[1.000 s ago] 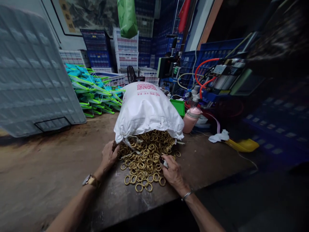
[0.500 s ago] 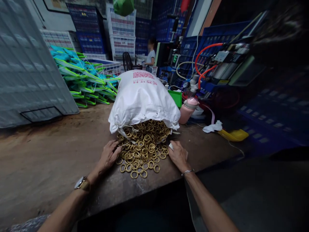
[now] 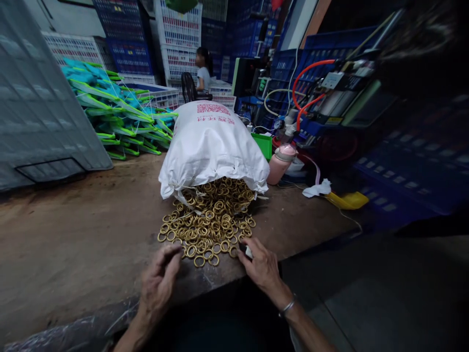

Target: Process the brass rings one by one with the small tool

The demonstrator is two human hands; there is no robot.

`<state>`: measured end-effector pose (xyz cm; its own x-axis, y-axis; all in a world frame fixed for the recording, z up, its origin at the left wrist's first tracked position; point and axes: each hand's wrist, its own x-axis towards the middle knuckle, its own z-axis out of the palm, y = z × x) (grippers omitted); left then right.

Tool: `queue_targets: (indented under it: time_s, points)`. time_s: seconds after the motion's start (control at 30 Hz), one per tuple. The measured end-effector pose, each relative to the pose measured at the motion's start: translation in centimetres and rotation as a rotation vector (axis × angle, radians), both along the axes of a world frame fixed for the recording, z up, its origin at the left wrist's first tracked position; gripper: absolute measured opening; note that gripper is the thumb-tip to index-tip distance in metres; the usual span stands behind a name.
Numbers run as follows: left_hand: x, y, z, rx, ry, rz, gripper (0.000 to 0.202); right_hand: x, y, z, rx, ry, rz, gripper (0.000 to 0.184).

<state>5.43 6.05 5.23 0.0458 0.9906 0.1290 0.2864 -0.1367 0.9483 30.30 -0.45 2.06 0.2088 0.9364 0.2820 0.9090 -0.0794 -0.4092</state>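
Hands (image 3: 261,264) apart, rings (image 3: 207,232) (gold-toned) between and beyond

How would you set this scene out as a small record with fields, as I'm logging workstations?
Surface: brown table
Container: red-printed white sack, lying down, open at its near end
Contents: gold-coloured rings, spilling onto the table
Hands: left hand at the rings' near left edge, right hand at their near right edge; grip unclear
Right of sack: pink bottle
Left of sack: teal-and-green pile
Background: another person, stacked crates
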Motion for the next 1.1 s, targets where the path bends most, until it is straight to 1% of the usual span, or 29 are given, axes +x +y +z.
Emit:
queue_targets:
  time_s: [0.1,0.13,0.2,0.27,0.37,0.43,0.5,0.6,0.7,0.77,0.87,0.97,1.1]
  points:
    - [1.3,-2.5,0.4,-0.254,-0.098,-0.17,0.03,-1.5,-0.3,0.8,-0.099,-0.07,-0.006,0.02]
    - [1.7,-3.0,0.3,-0.347,-0.129,-0.229,0.031,-1.7,-0.2,1.0,-0.118,-0.078,-0.009,0.02]
    - [2.4,-3.6,-0.1,-0.487,-0.193,-0.303,0.033,-1.8,0.1,1.3,-0.148,-0.071,-0.017,0.022]
    - [3.0,-4.0,-0.7,-0.553,-0.234,-0.354,0.035,-1.7,0.3,1.3,-0.175,-0.045,-0.013,0.019]
    - [3.8,-4.2,-1.2,-0.573,-0.254,-0.413,0.039,-1.5,0.5,1.0,-0.189,0.018,0.004,0.014]
    - [4.2,-4.2,-1.2,-0.569,-0.268,-0.419,0.042,-2.0,0.6,0.8,-0.161,0.147,0.012,0.014]
    - [4.6,-4.1,-1.0,-0.552,-0.292,-0.394,0.045,-2.9,0.8,0.9,-0.128,0.376,0.027,0.014]
    - [5.0,-3.8,-0.4,-0.54,-0.332,-0.326,0.047,-4.9,1.2,1.7,-0.137,0.75,0.079,0.024]
    - [5.0,-3.5,-0.2,-0.489,-0.374,-0.249,0.038,-6.7,1.5,2.8,-0.188,0.963,0.152,0.03]
    - [4.9,-3.3,-0.3,-0.398,-0.389,-0.224,0.029,-7.5,1.7,3.3,-0.209,1.018,0.161,0.033]
    - [4.5,-3.2,-0.8,-0.225,-0.344,-0.206,0.019,-8.1,1.7,3.5,-0.246,1.012,0.19,0.034]
    - [3.9,-2.9,-1.2,-0.054,-0.211,-0.184,0.015,-8.2,1.6,3.4,-0.268,0.981,0.241,0.037]
    - [3.4,-2.6,-1.5,0.192,-0.031,-0.183,0.011,-8.2,1.5,3.4,-0.271,0.987,0.259,0.041]
